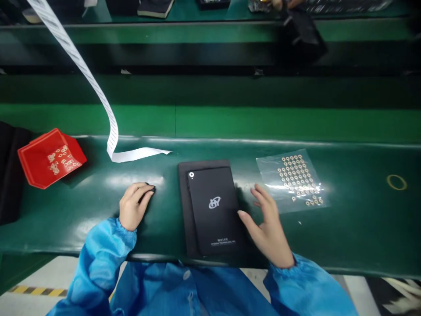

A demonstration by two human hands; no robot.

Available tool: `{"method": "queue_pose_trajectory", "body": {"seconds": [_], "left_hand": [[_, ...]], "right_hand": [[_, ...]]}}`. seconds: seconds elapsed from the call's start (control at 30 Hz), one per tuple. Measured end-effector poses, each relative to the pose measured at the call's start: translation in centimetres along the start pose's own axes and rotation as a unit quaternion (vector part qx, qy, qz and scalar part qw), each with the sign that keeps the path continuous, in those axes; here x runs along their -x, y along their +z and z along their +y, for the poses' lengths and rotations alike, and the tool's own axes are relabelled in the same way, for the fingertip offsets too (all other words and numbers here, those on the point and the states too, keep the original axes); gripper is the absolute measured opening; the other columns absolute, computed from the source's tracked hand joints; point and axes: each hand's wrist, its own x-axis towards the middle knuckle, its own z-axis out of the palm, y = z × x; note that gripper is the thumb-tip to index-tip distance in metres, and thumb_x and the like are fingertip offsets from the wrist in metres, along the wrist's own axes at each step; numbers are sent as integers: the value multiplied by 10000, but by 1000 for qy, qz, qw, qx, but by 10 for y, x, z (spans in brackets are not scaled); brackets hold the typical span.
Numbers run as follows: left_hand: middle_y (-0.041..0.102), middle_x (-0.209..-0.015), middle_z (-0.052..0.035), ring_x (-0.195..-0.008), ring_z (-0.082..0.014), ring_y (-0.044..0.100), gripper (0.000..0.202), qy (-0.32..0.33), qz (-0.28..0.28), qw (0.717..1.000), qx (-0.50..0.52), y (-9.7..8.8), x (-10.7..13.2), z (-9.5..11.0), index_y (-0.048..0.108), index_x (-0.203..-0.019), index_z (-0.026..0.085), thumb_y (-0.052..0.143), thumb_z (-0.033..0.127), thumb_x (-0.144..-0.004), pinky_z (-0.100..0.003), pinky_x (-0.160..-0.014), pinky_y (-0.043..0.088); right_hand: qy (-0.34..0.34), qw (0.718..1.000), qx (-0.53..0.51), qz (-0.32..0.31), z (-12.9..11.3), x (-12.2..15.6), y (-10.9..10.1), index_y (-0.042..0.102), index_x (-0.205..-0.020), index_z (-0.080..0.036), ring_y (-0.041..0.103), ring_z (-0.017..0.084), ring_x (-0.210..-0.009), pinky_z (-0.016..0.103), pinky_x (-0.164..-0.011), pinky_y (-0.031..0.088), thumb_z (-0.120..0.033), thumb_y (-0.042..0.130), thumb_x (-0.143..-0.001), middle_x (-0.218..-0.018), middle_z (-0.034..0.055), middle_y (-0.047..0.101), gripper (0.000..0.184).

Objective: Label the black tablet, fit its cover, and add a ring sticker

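A black tablet (215,219) lies back up on a dark flat box (188,210), with a white logo and a ring around the camera in its upper left corner. To its left, my left hand (135,205) rests on the bench, its fingers closed in a pinch. Something small and black shows at those fingertips; I cannot make out what it is. My right hand (267,226) is open beside the tablet's right edge, thumb and fingers apart, holding nothing. The thumb tip is close to the tablet; whether it touches I cannot tell.
Right of the tablet lies a clear sheet (269,171) bearing many small rings. A red bin (36,164) with more rings stands at left. A printed paper strip (98,90) hangs down onto the green bench (355,228). A yellow ring (396,182) lies far right. Someone's hand (292,3) shows across.
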Motion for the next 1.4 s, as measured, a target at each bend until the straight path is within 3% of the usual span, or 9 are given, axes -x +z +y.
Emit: {"method": "queue_pose_trajectory", "body": {"seconds": [0.23,0.53,0.63,0.77,0.97,1.07,1.2,1.3,1.4], "left_hand": [[648,-944,-19,-749,-109,651,281,-28,-35,979,199,7,-15,31,578,-1237,219,550,182,-960,-231,-718,561],[669,-706,36,-630,-74,632,78,-17,-172,943,286,8,-9,86,703,-955,202,626,210,-943,-154,-634,494],[534,-609,26,-534,-83,497,332,8,-186,928,322,16,3,104,578,-739,162,483,313,-1019,-218,-512,392],[441,-604,7,-547,-115,414,448,58,-136,945,291,18,10,105,471,-691,165,351,407,-1048,-292,-522,307],[437,-573,35,-534,-113,445,377,13,-221,890,398,12,5,96,415,-718,196,429,415,-1025,-280,-513,345],[425,-553,30,-493,-125,414,390,34,-193,899,393,15,3,92,378,-703,198,302,348,-1055,-322,-506,325],[644,-931,-107,-939,-255,610,580,53,-127,972,191,19,3,78,565,-812,186,167,551,-1024,-432,-821,460],[391,-1462,-220,-1395,-387,300,643,35,-108,993,24,22,12,67,565,-1239,133,220,618,-995,-561,-1108,257],[207,-1553,-256,-1459,-371,168,539,22,-163,985,-54,30,24,63,393,-1430,99,412,439,-1013,-507,-1151,179]], "right_hand": [[-51,994,59,-83,-23,29,33,382,-1438,-230,395,319,-1364,515,-1024,461,-277,462,-1003,-1525,162,329,445],[-179,982,-15,-57,-80,14,18,523,-1327,-150,557,254,-1130,389,-908,493,-168,550,-957,-1239,149,586,371],[-250,964,-55,-75,-96,-1,21,626,-1144,-112,601,189,-856,320,-714,492,-148,594,-943,-960,90,668,207],[-257,954,-121,-93,-102,-13,26,663,-970,-78,577,159,-690,313,-590,448,-110,576,-943,-830,80,677,97],[-199,947,-212,-139,-104,-12,32,630,-968,-160,606,134,-726,280,-650,502,-89,530,-959,-843,16,681,122],[-190,943,-225,-153,-107,-22,37,580,-840,-183,578,122,-643,266,-602,505,-182,534,-982,-757,-2,662,149],[-181,943,-216,-175,-102,-54,44,606,-883,-166,602,142,-725,272,-655,530,-180,546,-960,-844,48,643,99],[-115,960,-188,-174,-90,-74,51,612,-954,-168,600,126,-762,255,-676,533,-100,591,-903,-946,56,613,88],[-78,964,-181,-178,-80,-81,58,591,-993,-179,582,111,-720,250,-632,528,-56,559,-893,-959,48,608,162]]}}
